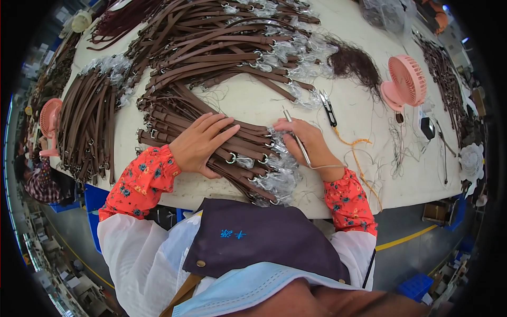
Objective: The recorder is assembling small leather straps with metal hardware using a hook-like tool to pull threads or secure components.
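My left hand (pixel 203 143) lies with outstretched fingers on a bundle of brown straps (pixel 179 122), its thumb toward the near side. Metal rings and clear plastic wrapping (pixel 282 171) cover the bundle's right-hand ends. There, my right hand (pixel 311 141) is closed round a slim silver pen-like tool (pixel 299 141). The tool's tip points up and away, and a thin grey cord trails from its lower end past my wrist. Beyond that hand, a pair of black-handled thread snips (pixel 328 110) lies on the table, tied to an orange cord (pixel 359 171).
More brown straps are heaped at the far side (pixel 222 47) and the left (pixel 87 121). Pink fans stand at right (pixel 406 82) and left (pixel 50 124). A tangle of dark threads (pixel 354 61) lies on the pale table (pixel 348 113). A blue crate (pixel 415 287) is on the floor.
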The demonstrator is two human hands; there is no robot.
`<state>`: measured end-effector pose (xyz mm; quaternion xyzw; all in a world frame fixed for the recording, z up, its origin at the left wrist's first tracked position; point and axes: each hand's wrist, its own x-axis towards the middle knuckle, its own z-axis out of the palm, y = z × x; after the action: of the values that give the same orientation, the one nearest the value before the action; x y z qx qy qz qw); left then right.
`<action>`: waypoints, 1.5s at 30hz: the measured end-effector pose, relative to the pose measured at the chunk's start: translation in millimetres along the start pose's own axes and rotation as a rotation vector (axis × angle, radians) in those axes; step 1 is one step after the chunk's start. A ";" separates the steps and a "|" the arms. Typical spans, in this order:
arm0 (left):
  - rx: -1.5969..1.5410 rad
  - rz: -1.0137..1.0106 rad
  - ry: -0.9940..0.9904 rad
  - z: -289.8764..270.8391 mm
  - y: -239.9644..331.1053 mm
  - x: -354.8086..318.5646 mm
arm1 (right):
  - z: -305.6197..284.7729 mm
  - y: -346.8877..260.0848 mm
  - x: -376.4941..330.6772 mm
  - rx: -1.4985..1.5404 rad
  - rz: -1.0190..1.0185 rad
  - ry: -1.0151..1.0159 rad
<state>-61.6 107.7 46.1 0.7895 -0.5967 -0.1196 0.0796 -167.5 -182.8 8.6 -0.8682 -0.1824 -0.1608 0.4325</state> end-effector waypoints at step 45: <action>-1.235 -0.241 0.439 32.4 -5.7 85.1 | -7.3 1.1 6.1 -0.081 -0.079 0.032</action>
<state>-43.4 28.0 5.5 0.6659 -0.2960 -0.2840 0.6231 -162.5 -188.2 14.7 -0.8746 -0.2029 -0.1989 0.3930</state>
